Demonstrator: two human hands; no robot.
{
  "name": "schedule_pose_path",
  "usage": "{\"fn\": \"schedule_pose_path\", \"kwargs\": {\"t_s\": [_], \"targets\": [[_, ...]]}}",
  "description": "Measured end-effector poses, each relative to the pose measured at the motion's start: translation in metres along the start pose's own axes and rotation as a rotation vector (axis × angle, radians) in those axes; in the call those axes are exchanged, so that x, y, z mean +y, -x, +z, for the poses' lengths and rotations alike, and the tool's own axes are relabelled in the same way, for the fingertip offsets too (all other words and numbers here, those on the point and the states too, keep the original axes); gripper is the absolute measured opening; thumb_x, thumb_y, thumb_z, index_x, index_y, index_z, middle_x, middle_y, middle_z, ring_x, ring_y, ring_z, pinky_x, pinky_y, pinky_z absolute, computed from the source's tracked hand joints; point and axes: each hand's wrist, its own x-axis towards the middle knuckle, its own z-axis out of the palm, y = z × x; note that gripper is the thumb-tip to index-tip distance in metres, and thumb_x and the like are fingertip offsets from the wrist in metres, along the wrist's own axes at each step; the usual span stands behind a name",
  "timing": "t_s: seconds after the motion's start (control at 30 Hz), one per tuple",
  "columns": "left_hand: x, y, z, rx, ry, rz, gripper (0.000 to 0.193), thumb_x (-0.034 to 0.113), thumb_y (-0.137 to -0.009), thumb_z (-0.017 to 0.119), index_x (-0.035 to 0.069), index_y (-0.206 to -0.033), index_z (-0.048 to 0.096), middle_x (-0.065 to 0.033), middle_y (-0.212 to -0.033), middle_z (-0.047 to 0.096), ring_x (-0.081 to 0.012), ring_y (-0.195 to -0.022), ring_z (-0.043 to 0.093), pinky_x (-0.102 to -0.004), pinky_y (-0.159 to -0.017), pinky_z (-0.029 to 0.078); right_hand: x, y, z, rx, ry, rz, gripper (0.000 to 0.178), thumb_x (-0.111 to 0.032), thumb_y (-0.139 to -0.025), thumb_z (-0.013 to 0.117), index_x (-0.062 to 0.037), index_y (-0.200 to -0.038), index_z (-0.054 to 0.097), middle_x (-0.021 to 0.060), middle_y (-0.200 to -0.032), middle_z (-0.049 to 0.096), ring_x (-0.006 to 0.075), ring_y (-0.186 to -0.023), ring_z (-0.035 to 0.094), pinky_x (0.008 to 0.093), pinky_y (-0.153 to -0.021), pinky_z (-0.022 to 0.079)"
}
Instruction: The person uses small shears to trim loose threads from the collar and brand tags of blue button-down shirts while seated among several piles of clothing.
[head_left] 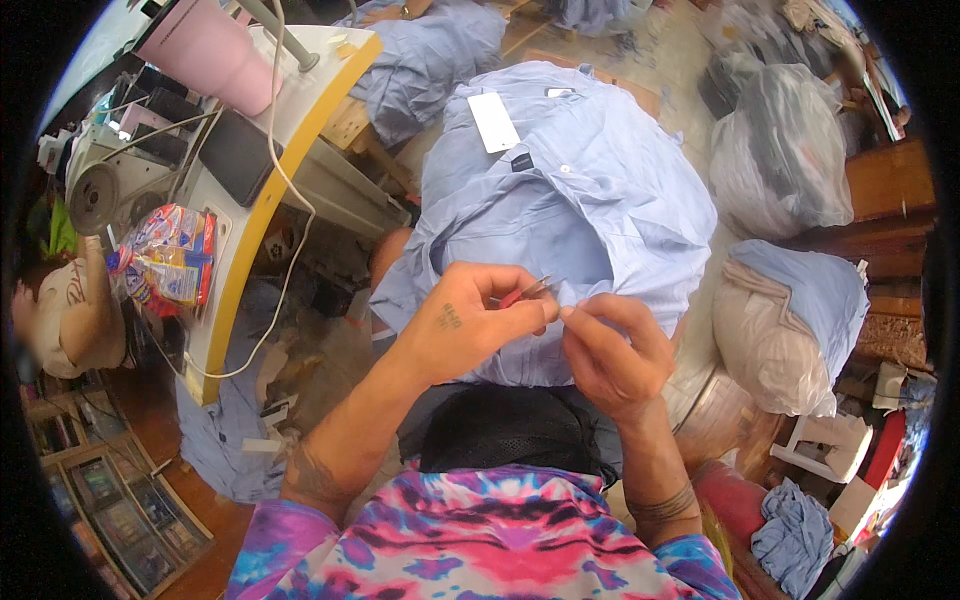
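Clamping red-handled metal snips in left hand, pinching right hand together at light-blue cloth shirt's edge; seemingly mid-trimming, cannot tell remainder.

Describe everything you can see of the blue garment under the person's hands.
The blue garment looks like thin, soft, wrinkled cloth, bunched into a rounded heap in front of the person; whether other pieces lie within is unclear. A wide opening gapes between its folds. Beyond it show a small dark label, a pale round button and a white rectangular tag. The left hand and right hand are over its near part; their exact contact is unclear.
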Motion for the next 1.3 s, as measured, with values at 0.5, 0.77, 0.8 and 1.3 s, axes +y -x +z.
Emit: {"fn": "schedule_pose_path", "kwargs": {"t_s": [0.5, 0.77, 0.8, 1.3], "targets": [[-0.01, -0.008, 0.0, 0.044, -0.043, 0.074, 0.014, 0.017, -0.093, 0.072, 0.003, -0.089, 0.07, 0.0076, -0.071, 0.056, -0.0002, -0.061, 0.043, -0.0213, -0.052, 0.032, -0.003, 0.004, 0.0, 0.007, 0.029, 0.116, 0.03, 0.006, -0.071, 0.08, -0.0062, -0.097, 0.077, 0.0082, -0.094, 0.07, 0.0234, -0.077, 0.07, 0.0329, -0.065, 0.057], [-0.008, -0.008, 0.006, 0.061, -0.128, 0.049, 0.018, 0.016, -0.093, 0.074, 0.001, -0.085, 0.072, 0.0075, -0.072, 0.056, -0.0018, -0.068, 0.048, -0.0222, -0.058, 0.037, -0.002, 0.004, -0.003, -0.032, 0.003, 0.135, 0.026, 0.004, -0.074, 0.08, -0.0063, -0.098, 0.076, 0.0093, -0.096, 0.07, 0.0261, -0.08, 0.071, 0.0352, -0.068, 0.058], [-0.01, -0.009, 0.006, 0.07, -0.13, 0.057, 0.018, 0.016, -0.092, 0.074, 0.001, -0.084, 0.072, 0.0076, -0.072, 0.056, -0.0017, -0.068, 0.047, -0.0222, -0.058, 0.037, -0.002, 0.005, -0.003, -0.045, 0.014, 0.141, 0.026, 0.003, -0.075, 0.08, -0.0064, -0.098, 0.076, 0.0092, -0.097, 0.07, 0.0262, -0.081, 0.072, 0.0351, -0.068, 0.058], [0.017, 0.022, 0.026, 0.239, -0.466, 0.358, 0.018, 0.016, -0.087, 0.074, -0.001, -0.092, 0.072, -0.0033, -0.075, 0.066, -0.0071, -0.065, 0.054, -0.0254, -0.058, 0.043, -0.032, 0.018, -0.013, -0.055, -0.924, 1.239, 0.024, -0.027, -0.101, 0.07, -0.0036, -0.106, 0.072, 0.0066, -0.104, 0.073, 0.0193, -0.088, 0.073, 0.0295, -0.064, 0.056]]}}
